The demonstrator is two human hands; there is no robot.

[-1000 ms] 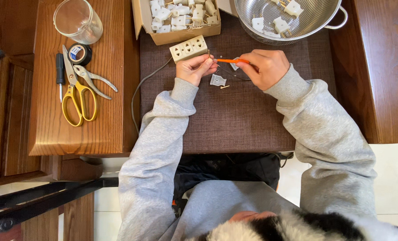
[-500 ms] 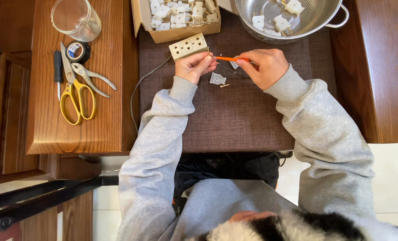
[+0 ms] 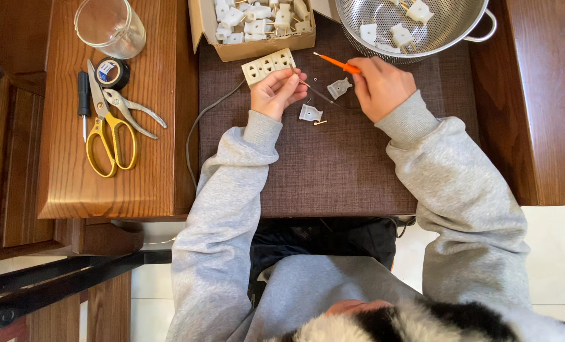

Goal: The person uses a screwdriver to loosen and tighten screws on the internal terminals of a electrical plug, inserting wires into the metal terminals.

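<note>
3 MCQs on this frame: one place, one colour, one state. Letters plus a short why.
1. Where do the scissors lie?
A. in the colander
B. on the wooden side table
C. in the cardboard box

2. What colour is the screwdriver handle in the right hand?
A. orange
B. blue
C. green

3. How does the glass jar stand?
A. tipped on its side
B. upright, nothing seen inside
C. upside down

Key:
1 B: their yellow handles rest on the side table, beside the pliers.
2 A: the handle shows orange above the right hand.
3 B: its open mouth faces the camera and the wood shows through.
</note>
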